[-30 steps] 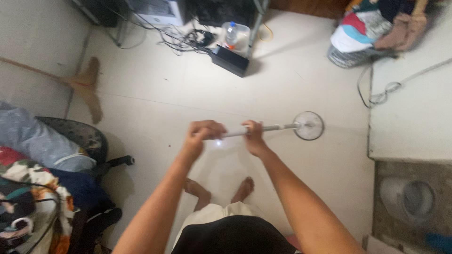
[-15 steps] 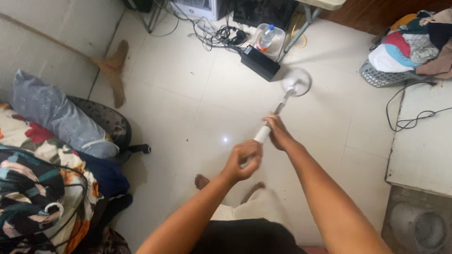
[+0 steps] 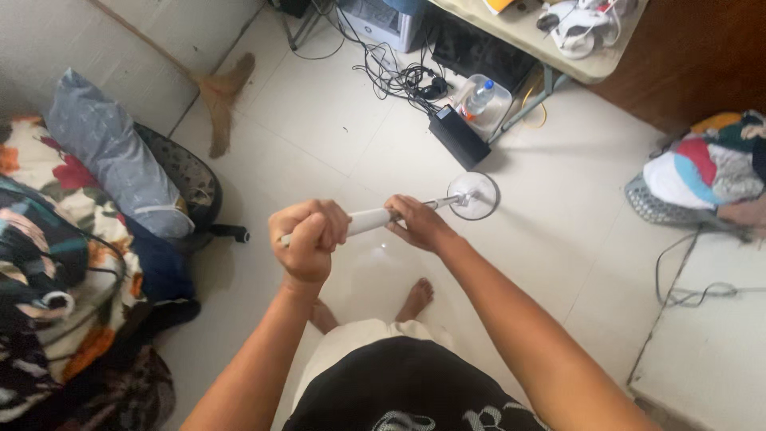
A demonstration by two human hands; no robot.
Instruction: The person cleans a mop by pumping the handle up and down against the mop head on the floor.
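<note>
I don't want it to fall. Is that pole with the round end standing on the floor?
No. Both hands, left hand and right hand, hold the pole sideways above the floor.

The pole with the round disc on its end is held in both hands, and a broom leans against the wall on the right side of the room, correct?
Not quite. Both hands, left and right, grip the pole, but the head view shows the broom on the left.

White-handled pole [image 3: 375,219] with round clear disc [image 3: 472,195]

Held level above the floor, disc end pointing toward 2 o'clock.
</note>
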